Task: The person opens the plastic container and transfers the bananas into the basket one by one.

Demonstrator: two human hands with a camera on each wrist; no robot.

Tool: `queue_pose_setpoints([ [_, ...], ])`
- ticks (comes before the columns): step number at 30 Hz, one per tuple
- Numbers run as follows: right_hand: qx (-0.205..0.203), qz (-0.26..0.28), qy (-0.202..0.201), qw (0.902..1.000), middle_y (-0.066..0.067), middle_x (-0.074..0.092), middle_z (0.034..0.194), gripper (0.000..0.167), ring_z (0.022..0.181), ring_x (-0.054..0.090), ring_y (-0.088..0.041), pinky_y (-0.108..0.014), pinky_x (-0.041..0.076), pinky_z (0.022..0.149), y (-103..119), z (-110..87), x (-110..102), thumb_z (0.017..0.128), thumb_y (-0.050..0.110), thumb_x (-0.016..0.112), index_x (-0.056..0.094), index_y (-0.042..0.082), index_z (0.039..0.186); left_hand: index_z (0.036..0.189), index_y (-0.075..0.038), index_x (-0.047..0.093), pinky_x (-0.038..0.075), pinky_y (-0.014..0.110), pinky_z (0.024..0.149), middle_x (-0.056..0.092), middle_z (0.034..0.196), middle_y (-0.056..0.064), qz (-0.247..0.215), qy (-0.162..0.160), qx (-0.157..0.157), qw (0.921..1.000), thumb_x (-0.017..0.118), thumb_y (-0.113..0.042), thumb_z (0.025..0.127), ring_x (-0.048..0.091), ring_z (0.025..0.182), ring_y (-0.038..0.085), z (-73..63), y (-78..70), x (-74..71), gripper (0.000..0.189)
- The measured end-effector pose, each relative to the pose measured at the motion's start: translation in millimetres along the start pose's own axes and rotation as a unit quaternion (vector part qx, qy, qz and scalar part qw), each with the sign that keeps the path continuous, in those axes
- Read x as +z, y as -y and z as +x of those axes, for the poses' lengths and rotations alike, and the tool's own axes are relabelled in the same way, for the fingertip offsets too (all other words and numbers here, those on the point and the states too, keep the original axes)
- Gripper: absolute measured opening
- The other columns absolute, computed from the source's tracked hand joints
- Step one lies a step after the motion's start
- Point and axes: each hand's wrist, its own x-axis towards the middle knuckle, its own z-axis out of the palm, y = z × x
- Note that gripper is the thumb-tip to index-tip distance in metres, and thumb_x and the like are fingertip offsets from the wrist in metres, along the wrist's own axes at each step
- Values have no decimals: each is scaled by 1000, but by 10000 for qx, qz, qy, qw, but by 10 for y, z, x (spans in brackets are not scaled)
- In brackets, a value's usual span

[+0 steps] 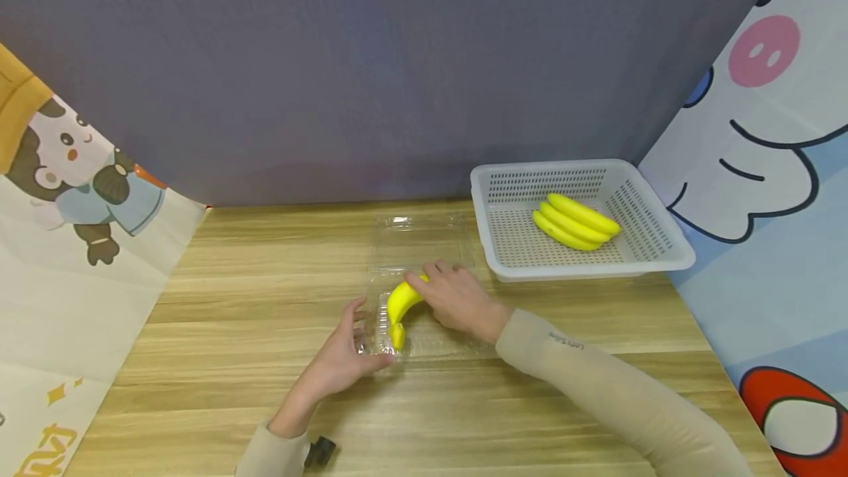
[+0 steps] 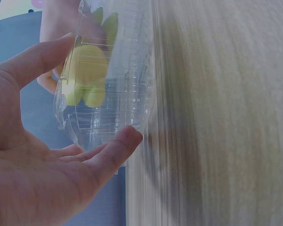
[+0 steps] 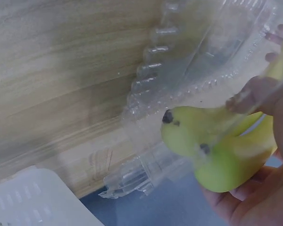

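Observation:
A bunch of yellow bananas is in my right hand, over the base of an open clear plastic container. Two dark-tipped banana ends show in the right wrist view, with fingers and thumb gripping the fruit. My left hand holds the container's left front corner, thumb along the front and fingers at the left side. Through the clear wall in the left wrist view, rounded banana ends are visible. How far the bananas touch the container floor is hard to tell.
At the back right stands a white perforated basket with another bunch of bananas in it. The container's clear lid lies folded back toward the grey wall. Wood-grain tabletop extends to the left.

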Motion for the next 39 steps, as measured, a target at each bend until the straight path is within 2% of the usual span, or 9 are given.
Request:
queue_pose_setpoints([
  [18, -42, -95, -241, 9997, -9, 62, 107, 53, 93, 62, -26, -35, 59, 65, -9, -22, -206, 89, 12, 71, 49, 20, 137, 160, -8, 17, 48, 63, 101, 37, 154, 27, 51, 73, 102, 9999, 92, -29, 74, 49, 130, 52, -11, -14, -15, 115],
  [25, 105, -19, -262, 9996, -9, 62, 105, 55, 90, 61, -26, -35, 58, 62, -26, -31, -299, 85, 10, 71, 50, 18, 135, 160, -9, 17, 48, 63, 100, 36, 155, 27, 9, 117, 79, 9999, 91, -29, 75, 48, 131, 52, -15, -13, -22, 115],
  [31, 336, 207, -323, 9987, -9, 62, 105, 58, 90, 61, -26, -36, 57, 65, -62, -39, -424, 82, 11, 75, 51, 17, 134, 160, -10, 17, 48, 62, 101, 36, 155, 26, -51, 132, 58, 9999, 92, -29, 75, 50, 130, 49, -10, 1, -21, 115],
  [34, 389, 313, -455, 9977, -9, 62, 106, 60, 93, 62, -27, -37, 57, 67, -100, -53, -463, 81, 10, 77, 52, 17, 135, 160, -9, 17, 48, 61, 102, 36, 155, 26, -90, 130, 57, 9999, 92, -30, 74, 50, 130, 49, -6, 8, -19, 116],
  [39, 390, 287, -806, 9956, -9, 60, 99, 61, 87, 62, -27, -33, 54, 58, -178, -86, -513, 79, 7, 75, 52, 15, 135, 160, -8, 17, 48, 60, 102, 36, 155, 27, -45, 110, 70, 9999, 92, -32, 73, 51, 130, 48, 0, 13, -18, 117],
])
